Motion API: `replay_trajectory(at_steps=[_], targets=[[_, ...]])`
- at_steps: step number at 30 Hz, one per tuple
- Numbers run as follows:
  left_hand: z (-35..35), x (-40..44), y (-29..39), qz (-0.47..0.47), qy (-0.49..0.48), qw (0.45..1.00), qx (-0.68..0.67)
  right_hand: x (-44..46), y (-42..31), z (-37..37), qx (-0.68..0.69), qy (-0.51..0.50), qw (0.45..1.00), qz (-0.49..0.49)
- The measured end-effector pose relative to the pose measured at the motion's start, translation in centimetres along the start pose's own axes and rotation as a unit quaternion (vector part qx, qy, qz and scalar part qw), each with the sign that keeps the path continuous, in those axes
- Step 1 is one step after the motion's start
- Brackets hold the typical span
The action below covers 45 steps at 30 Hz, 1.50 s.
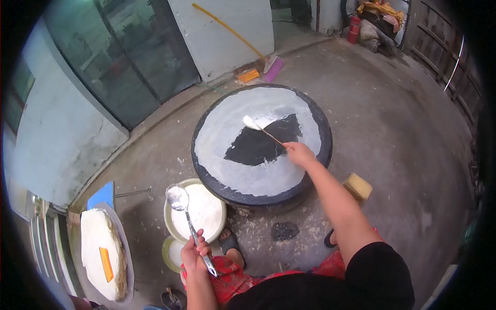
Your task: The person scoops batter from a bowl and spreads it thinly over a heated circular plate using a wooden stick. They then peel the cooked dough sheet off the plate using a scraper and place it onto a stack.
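Note:
My right hand is closed round a thin stick, whose white-coated tip rests over a large round black griddle. A pale, thin layer covers most of the griddle's surface, leaving a dark bare patch across the middle. My left hand grips the handle of a metal ladle. White matter coats the ladle's bowl, which is held above the edge of a round tub of white batter. A smaller pale bowl is partly hidden beneath that tub.
At the left lies a thick white stack with an orange scraper on it. A blue dustpan, a broom, a yellow block and a red extinguisher stand on the concrete floor around the griddle.

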State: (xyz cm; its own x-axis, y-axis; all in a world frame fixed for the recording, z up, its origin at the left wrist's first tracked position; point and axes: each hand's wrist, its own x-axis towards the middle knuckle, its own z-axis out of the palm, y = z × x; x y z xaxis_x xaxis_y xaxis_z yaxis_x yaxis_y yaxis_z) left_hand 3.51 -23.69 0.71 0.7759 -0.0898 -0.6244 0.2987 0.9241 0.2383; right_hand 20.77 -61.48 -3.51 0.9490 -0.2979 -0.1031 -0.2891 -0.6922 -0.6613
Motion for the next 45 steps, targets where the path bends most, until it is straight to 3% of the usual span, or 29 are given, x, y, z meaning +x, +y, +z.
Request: replay_trajectory(at_steps=[3, 5, 6, 8, 11, 14, 18, 20, 23, 25, 27, 28, 30, 33, 37, 40, 42, 43, 45], targets=[[0.1, -0.1, 0.4, 0.011, 0.004, 1.0, 0.013, -2.3, 0.6, -3.1, 0.006, -0.035, 0.998, 0.048], [-0.4, -0.2, 0.4, 0.014, -0.006, 0.999, 0.03, -2.3, 3.5, -1.7, 0.036, 0.127, 0.984, 0.116], [-0.5, -0.2, 0.4, 0.014, -0.004, 0.999, 0.029, -1.9, 4.1, 0.1, 0.035, 0.125, 0.985, 0.117], [-0.5, -0.1, 0.5, 0.012, -0.011, 1.0, 0.024, -1.2, 4.1, 3.6, 0.073, 0.072, 0.995, -0.016], [-0.3, -0.3, 0.6, 0.002, -0.007, 1.0, 0.011, -1.4, 1.1, 3.5, -0.012, -0.024, 0.999, -0.038], [-0.4, -0.4, 0.7, 0.005, -0.019, 1.0, 0.018, -2.2, -1.2, 0.3, -0.008, -0.026, 0.999, 0.02], [-0.6, -0.6, 0.5, 0.003, -0.02, 1.0, 0.012, -0.1, 1.2, 4.1, 0.022, 0.023, 0.999, 0.001], [-0.8, -0.6, 0.6, 0.004, -0.021, 1.0, 0.012, -1.6, 0.0, 3.1, -0.06, -0.025, 0.995, -0.077], [-0.7, -0.7, 0.8, 0.0, -0.021, 1.0, 0.013, -2.5, 0.9, -1.5, -0.013, -0.118, 0.992, -0.046], [-0.9, -0.5, 0.9, 0.008, -0.025, 0.999, 0.023, -2.6, 1.7, -1.2, -0.033, -0.094, 0.995, -0.02], [-1.2, -0.6, 0.7, 0.013, -0.022, 0.999, 0.038, -1.6, 3.6, 2.3, 0.019, 0.077, 0.996, -0.033], [-1.1, -0.6, 0.7, 0.007, -0.024, 0.999, 0.031, -1.4, 3.8, 3.6, 0.02, 0.076, 0.996, -0.032], [-0.6, -0.8, 0.8, -0.002, -0.024, 0.999, 0.023, -1.6, 1.3, 5.7, 0.041, -0.021, 0.991, -0.126], [-0.8, -0.8, 0.8, -0.007, -0.028, 0.999, 0.016, -3.0, -1.7, 2.3, -0.057, -0.11, 0.982, -0.142], [-1.4, -0.9, 1.2, 0.013, -0.038, 0.999, 0.037, -6.0, -4.2, -4.4, -0.165, -0.132, 0.971, -0.112], [-1.8, -0.7, 1.3, 0.017, -0.038, 0.999, 0.035, -7.6, -1.7, -1.1, -0.194, 0.211, 0.927, -0.242], [-1.7, -0.7, 1.3, 0.004, -0.039, 0.999, 0.023, -10.2, -2.7, 3.0, -0.161, 0.237, 0.912, -0.292], [-1.6, -0.8, 1.4, -0.007, -0.04, 0.999, 0.011, -12.0, -3.1, 7.5, -0.209, 0.196, 0.898, -0.333], [-1.3, -0.9, 1.3, -0.01, -0.037, 0.999, 0.011, -12.7, -3.0, 9.5, -0.213, 0.162, 0.898, -0.35]])
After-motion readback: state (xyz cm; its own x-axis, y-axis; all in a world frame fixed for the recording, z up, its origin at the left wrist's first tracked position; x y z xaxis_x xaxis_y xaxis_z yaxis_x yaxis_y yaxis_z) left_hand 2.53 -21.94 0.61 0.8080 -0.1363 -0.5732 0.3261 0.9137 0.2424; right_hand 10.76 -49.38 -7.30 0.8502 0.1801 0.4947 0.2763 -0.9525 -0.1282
